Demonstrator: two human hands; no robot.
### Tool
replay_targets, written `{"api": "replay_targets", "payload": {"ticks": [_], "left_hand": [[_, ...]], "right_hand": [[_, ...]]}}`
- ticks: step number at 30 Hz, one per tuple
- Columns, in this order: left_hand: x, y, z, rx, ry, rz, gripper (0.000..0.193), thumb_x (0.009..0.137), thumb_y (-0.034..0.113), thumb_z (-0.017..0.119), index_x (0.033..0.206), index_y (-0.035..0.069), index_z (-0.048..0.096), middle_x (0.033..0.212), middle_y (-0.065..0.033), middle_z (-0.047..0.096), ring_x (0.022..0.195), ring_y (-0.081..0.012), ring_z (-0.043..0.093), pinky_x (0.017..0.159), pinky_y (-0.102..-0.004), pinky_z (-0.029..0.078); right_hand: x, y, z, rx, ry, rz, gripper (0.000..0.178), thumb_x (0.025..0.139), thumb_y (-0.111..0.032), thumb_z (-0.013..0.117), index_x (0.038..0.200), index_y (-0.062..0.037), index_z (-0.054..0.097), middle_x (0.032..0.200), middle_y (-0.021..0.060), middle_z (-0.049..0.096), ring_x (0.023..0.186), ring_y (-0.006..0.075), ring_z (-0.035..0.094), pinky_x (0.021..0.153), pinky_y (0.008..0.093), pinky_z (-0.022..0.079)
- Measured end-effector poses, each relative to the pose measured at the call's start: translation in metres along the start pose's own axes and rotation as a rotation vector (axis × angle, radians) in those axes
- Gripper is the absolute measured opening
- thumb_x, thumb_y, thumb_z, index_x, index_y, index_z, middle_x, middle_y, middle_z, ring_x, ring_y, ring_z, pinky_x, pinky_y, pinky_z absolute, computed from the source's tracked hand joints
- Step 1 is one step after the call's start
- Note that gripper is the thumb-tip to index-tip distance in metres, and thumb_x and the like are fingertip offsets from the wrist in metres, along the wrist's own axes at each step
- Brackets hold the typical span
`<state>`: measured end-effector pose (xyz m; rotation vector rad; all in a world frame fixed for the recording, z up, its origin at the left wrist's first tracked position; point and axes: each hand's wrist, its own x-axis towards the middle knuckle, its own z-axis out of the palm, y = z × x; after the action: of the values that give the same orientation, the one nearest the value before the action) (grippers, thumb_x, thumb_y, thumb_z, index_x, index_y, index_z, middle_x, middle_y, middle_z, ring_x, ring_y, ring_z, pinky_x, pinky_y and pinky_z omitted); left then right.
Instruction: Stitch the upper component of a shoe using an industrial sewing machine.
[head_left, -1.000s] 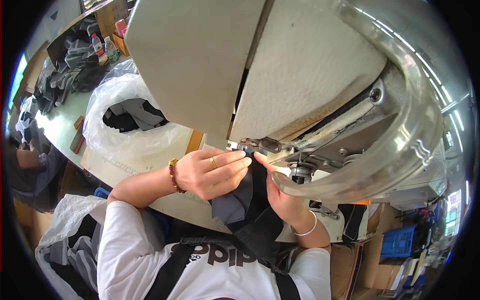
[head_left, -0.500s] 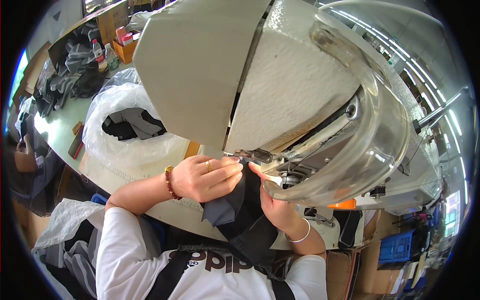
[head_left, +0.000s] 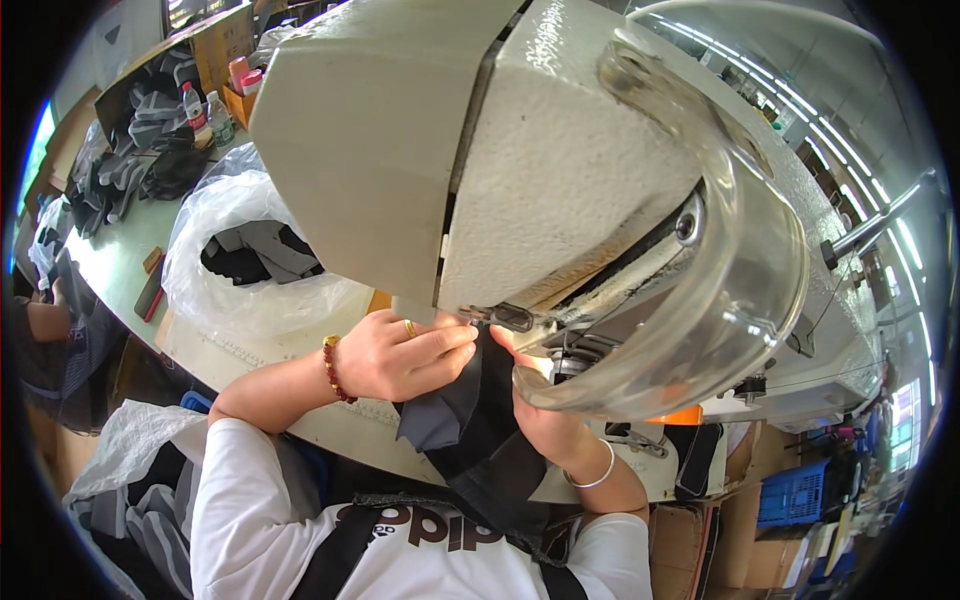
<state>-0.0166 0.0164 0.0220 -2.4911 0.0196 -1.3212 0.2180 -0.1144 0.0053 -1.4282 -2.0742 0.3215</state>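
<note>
My left hand [head_left: 405, 358], with a ring and a beaded bracelet, pinches the upper edge of a dark grey and black fabric piece [head_left: 478, 430] close under the sewing machine head [head_left: 370, 150]. The cloth hangs down toward my lap over the table's near edge. On its right side my right hand [head_left: 548, 425], a white bangle at the wrist, grips the edge, index finger reaching up near the needle area. A clear curved guard [head_left: 745, 300] covers part of that hand. The needle and the exact stitching point are hidden.
Left of the machine lies a clear plastic bag [head_left: 185, 285] with dark fabric pieces. Farther back are bottles [head_left: 220, 117] and piled cut pieces [head_left: 105, 185]. Another person [head_left: 60, 340] sits at far left. A blue crate [head_left: 792, 493] stands at lower right.
The view has shifted slightly, so the machine head sits a little farther left. Both hands stay at the fabric's upper edge, with only slight finger movement.
</note>
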Motion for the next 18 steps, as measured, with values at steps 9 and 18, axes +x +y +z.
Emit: {"api": "replay_targets", "payload": {"ticks": [9, 18], "left_hand": [[0.008, 0.0, -0.01, 0.01, -0.016, -0.023, 0.017, 0.079, 0.009, 0.079, 0.096, 0.011, 0.077, 0.112, 0.0, 0.074, 0.065, -0.0068, 0.061, 0.055, -0.023, 0.049], [0.012, -0.006, -0.016, -0.079, -0.063, -0.01, 0.018, 0.077, 0.006, 0.08, 0.095, 0.006, 0.076, 0.108, -0.0044, 0.074, 0.084, -0.015, 0.073, 0.064, -0.0263, 0.057]], "right_hand": [[0.0, -0.004, 0.0, -0.016, 0.019, 0.02, 0.048, 0.103, 0.009, 0.046, 0.151, 0.009, 0.05, 0.15, 0.0182, 0.059, 0.141, 0.0268, 0.055, 0.12, 0.0352, 0.039], [-0.001, -0.002, 0.003, -0.047, 0.055, -0.021, 0.047, 0.103, 0.009, 0.047, 0.15, 0.0095, 0.052, 0.149, 0.0178, 0.06, 0.138, 0.0263, 0.057, 0.119, 0.0347, 0.04]]}}
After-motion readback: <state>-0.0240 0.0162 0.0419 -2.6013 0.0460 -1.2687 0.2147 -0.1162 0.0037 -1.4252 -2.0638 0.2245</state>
